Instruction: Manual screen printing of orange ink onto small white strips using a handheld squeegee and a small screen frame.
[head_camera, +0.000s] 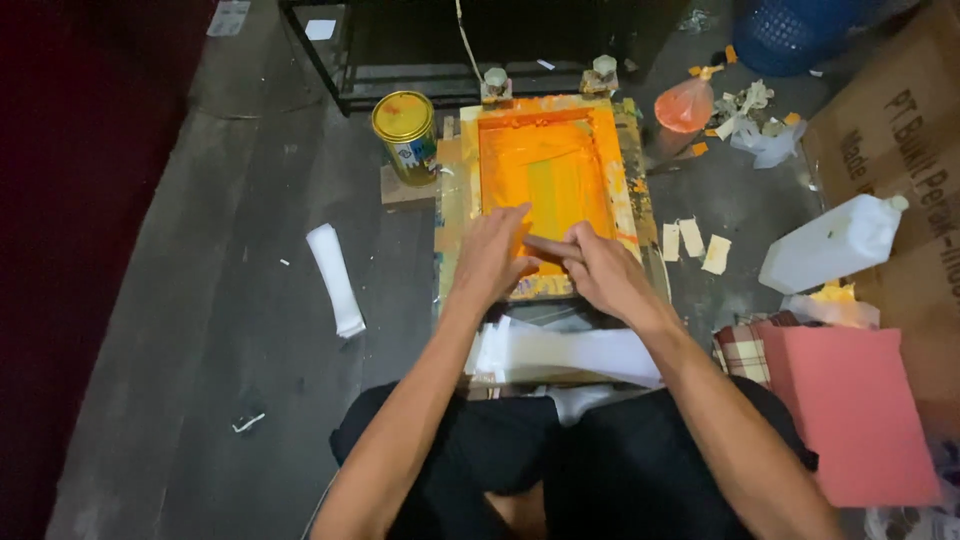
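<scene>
A wooden screen-printing frame (470, 180) smeared with orange ink lies flat in front of me. Both my hands rest on its near end. My left hand (492, 255) is spread flat on the orange mesh, fingers apart. My right hand (598, 268) lies beside it with the index finger stretched left onto a squeegee-like bar (545, 245) that lies across the mesh; how firmly it grips is unclear. A stack of white sheets (560, 352) sits under the frame's near edge, above my knees.
A yellow-lidded tin can (405, 135) stands left of the frame. A rolled white cloth (335, 280) lies on the dark floor. Right: a white plastic jug (835, 243), a pink board (860, 410), cardboard, paper scraps (692, 240), an orange bag (685, 105).
</scene>
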